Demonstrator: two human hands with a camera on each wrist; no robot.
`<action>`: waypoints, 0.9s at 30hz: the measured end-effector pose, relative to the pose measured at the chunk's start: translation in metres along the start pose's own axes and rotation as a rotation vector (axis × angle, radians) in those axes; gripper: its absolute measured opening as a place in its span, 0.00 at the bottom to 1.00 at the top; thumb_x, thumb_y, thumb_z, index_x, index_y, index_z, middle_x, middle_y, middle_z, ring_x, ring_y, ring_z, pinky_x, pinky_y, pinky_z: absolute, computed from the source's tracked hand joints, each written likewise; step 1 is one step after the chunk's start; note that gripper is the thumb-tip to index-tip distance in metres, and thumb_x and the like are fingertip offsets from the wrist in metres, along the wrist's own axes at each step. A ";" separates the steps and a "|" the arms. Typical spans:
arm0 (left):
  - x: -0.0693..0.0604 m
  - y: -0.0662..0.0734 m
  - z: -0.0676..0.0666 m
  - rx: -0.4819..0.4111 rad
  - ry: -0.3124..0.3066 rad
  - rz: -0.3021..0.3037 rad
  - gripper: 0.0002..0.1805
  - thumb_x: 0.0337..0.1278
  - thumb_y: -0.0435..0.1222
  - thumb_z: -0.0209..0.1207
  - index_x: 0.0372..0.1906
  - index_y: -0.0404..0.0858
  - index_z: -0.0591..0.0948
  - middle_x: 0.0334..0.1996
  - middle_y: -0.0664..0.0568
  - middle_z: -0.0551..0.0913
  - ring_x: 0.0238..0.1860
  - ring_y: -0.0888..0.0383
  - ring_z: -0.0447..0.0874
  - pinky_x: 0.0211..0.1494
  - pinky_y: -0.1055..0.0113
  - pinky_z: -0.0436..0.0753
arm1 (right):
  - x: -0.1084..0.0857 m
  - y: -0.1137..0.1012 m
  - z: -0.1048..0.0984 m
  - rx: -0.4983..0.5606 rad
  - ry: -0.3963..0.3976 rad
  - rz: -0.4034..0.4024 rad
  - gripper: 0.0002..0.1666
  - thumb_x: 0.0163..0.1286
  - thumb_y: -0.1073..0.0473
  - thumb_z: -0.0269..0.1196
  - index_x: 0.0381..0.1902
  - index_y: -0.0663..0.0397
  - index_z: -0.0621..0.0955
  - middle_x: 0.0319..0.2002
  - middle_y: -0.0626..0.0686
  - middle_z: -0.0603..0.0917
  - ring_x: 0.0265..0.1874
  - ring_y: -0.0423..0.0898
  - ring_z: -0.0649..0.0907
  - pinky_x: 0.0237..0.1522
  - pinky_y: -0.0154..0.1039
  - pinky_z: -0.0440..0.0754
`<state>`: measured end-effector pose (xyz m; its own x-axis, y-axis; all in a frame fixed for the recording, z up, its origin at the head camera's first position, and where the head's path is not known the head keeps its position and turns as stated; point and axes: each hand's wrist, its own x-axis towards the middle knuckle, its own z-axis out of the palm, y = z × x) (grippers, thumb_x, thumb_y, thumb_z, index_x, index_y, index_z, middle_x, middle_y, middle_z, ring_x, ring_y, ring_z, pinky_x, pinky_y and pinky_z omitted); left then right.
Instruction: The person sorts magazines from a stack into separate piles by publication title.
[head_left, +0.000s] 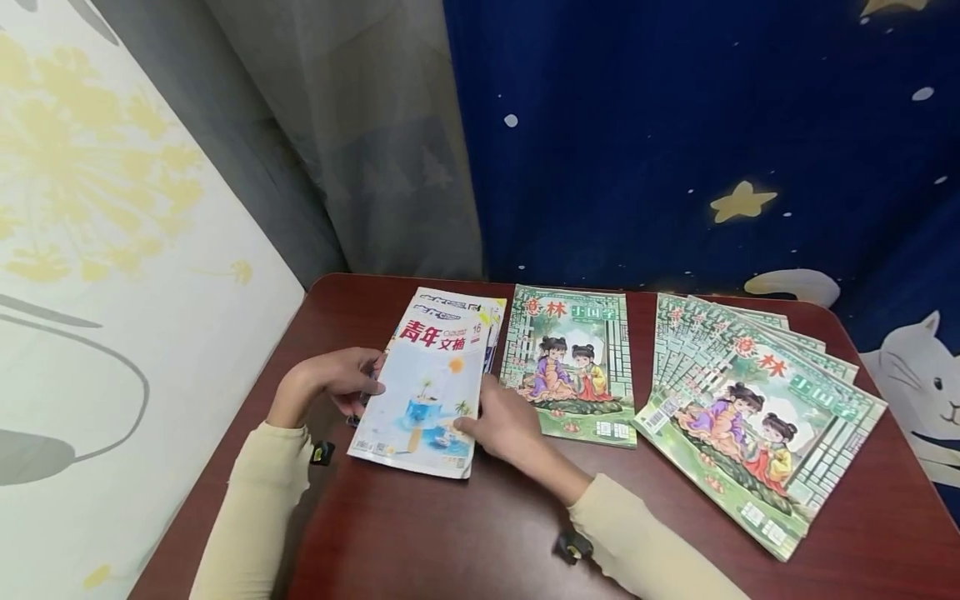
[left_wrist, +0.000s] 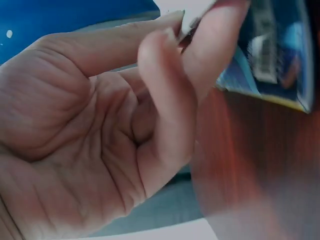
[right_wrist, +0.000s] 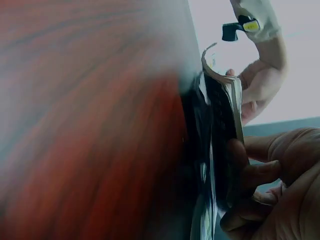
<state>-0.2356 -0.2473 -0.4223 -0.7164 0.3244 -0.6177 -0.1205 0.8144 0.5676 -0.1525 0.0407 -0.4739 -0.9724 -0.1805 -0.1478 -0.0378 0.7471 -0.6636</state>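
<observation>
A magazine [head_left: 431, 375] with a pale blue beach cover and red title is held between both hands, over other magazines [head_left: 450, 300] whose top and right edges peek out behind it. My left hand [head_left: 337, 377] pinches its left edge; in the left wrist view the thumb and a finger meet on a pale paper edge, beside a dark blue back cover [left_wrist: 265, 60] with a barcode. My right hand [head_left: 512, 419] grips the right edge, thumb on the cover and fingers curled beneath. In the right wrist view the magazine's pages [right_wrist: 232, 95] appear edge-on, bowed at the far end.
Just right of the held magazine lies a green magazine [head_left: 573, 367] showing two cartoon children. Farther right, several matching magazines [head_left: 757, 433] are fanned out on the dark red table [head_left: 420, 542]. A blue starry curtain [head_left: 637, 167] hangs behind, and a white panel [head_left: 135, 275] borders the left.
</observation>
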 end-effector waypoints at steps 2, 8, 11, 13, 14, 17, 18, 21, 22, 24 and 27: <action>-0.002 -0.006 0.000 0.027 0.023 -0.018 0.13 0.73 0.35 0.63 0.42 0.37 0.68 0.37 0.44 0.86 0.22 0.57 0.83 0.29 0.62 0.86 | 0.000 -0.006 0.009 -0.059 -0.001 0.008 0.41 0.60 0.37 0.78 0.57 0.60 0.78 0.38 0.58 0.89 0.33 0.54 0.87 0.31 0.49 0.80; -0.009 -0.017 0.006 0.194 0.173 -0.057 0.12 0.65 0.35 0.68 0.36 0.38 0.74 0.32 0.47 0.80 0.25 0.57 0.72 0.29 0.64 0.73 | 0.001 -0.015 0.024 -0.200 -0.007 -0.005 0.40 0.57 0.28 0.76 0.44 0.58 0.82 0.27 0.55 0.85 0.24 0.50 0.83 0.27 0.49 0.76; -0.010 -0.016 0.008 0.313 0.269 -0.102 0.14 0.60 0.39 0.72 0.34 0.39 0.76 0.30 0.47 0.80 0.29 0.54 0.73 0.33 0.60 0.71 | 0.002 -0.014 0.025 -0.245 -0.002 -0.015 0.36 0.55 0.25 0.75 0.33 0.51 0.80 0.23 0.52 0.82 0.21 0.48 0.79 0.24 0.47 0.73; -0.009 -0.013 0.009 0.381 0.322 -0.143 0.17 0.58 0.43 0.74 0.35 0.38 0.77 0.30 0.46 0.80 0.31 0.52 0.76 0.36 0.57 0.72 | 0.003 -0.013 0.023 -0.268 0.000 -0.016 0.36 0.55 0.24 0.74 0.29 0.49 0.79 0.21 0.50 0.80 0.20 0.47 0.77 0.22 0.46 0.71; -0.008 -0.012 0.009 0.402 0.344 -0.170 0.19 0.56 0.45 0.75 0.36 0.38 0.77 0.30 0.46 0.80 0.32 0.51 0.77 0.37 0.56 0.72 | 0.004 -0.012 0.023 -0.278 -0.003 -0.012 0.36 0.55 0.23 0.74 0.27 0.48 0.78 0.20 0.50 0.79 0.19 0.47 0.77 0.21 0.46 0.71; -0.004 -0.012 0.010 0.427 0.368 -0.213 0.24 0.54 0.49 0.77 0.38 0.37 0.77 0.32 0.45 0.81 0.34 0.50 0.78 0.38 0.54 0.74 | 0.005 -0.009 0.020 -0.298 -0.007 -0.001 0.36 0.55 0.22 0.73 0.24 0.46 0.77 0.18 0.48 0.78 0.17 0.47 0.76 0.20 0.46 0.70; -0.003 -0.012 0.010 0.422 0.366 -0.219 0.24 0.54 0.49 0.77 0.38 0.37 0.78 0.32 0.45 0.81 0.34 0.51 0.78 0.38 0.54 0.74 | 0.005 -0.008 0.019 -0.301 -0.007 0.001 0.36 0.55 0.22 0.73 0.23 0.45 0.76 0.17 0.48 0.77 0.17 0.47 0.76 0.20 0.46 0.70; -0.001 -0.013 0.008 0.405 0.352 -0.237 0.25 0.54 0.50 0.77 0.39 0.36 0.78 0.33 0.45 0.81 0.35 0.51 0.79 0.39 0.55 0.74 | 0.005 -0.007 0.016 -0.300 -0.019 -0.005 0.35 0.56 0.23 0.73 0.23 0.45 0.76 0.18 0.48 0.77 0.18 0.48 0.76 0.20 0.46 0.70; 0.000 -0.013 0.007 0.398 0.349 -0.242 0.26 0.54 0.50 0.77 0.40 0.36 0.78 0.33 0.45 0.81 0.35 0.50 0.79 0.39 0.55 0.74 | 0.005 -0.007 0.016 -0.299 -0.026 -0.012 0.34 0.57 0.24 0.73 0.23 0.45 0.76 0.18 0.48 0.77 0.18 0.48 0.76 0.21 0.46 0.70; 0.000 -0.014 0.006 0.387 0.349 -0.250 0.26 0.53 0.50 0.77 0.41 0.36 0.78 0.34 0.44 0.82 0.36 0.50 0.79 0.40 0.54 0.75 | 0.004 -0.007 0.012 -0.278 -0.048 -0.032 0.32 0.60 0.27 0.72 0.23 0.46 0.76 0.19 0.48 0.77 0.18 0.47 0.76 0.21 0.45 0.70; 0.000 -0.014 0.004 0.389 0.366 -0.248 0.27 0.51 0.51 0.78 0.42 0.36 0.78 0.35 0.43 0.82 0.37 0.49 0.79 0.42 0.51 0.76 | 0.002 -0.005 -0.004 -0.198 -0.089 -0.055 0.27 0.66 0.32 0.71 0.24 0.45 0.77 0.20 0.47 0.78 0.19 0.46 0.77 0.21 0.43 0.71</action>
<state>-0.2308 -0.2564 -0.4323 -0.8979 -0.0286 -0.4393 -0.1029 0.9839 0.1463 -0.1552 0.0393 -0.4678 -0.9439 -0.2732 -0.1853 -0.1429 0.8442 -0.5167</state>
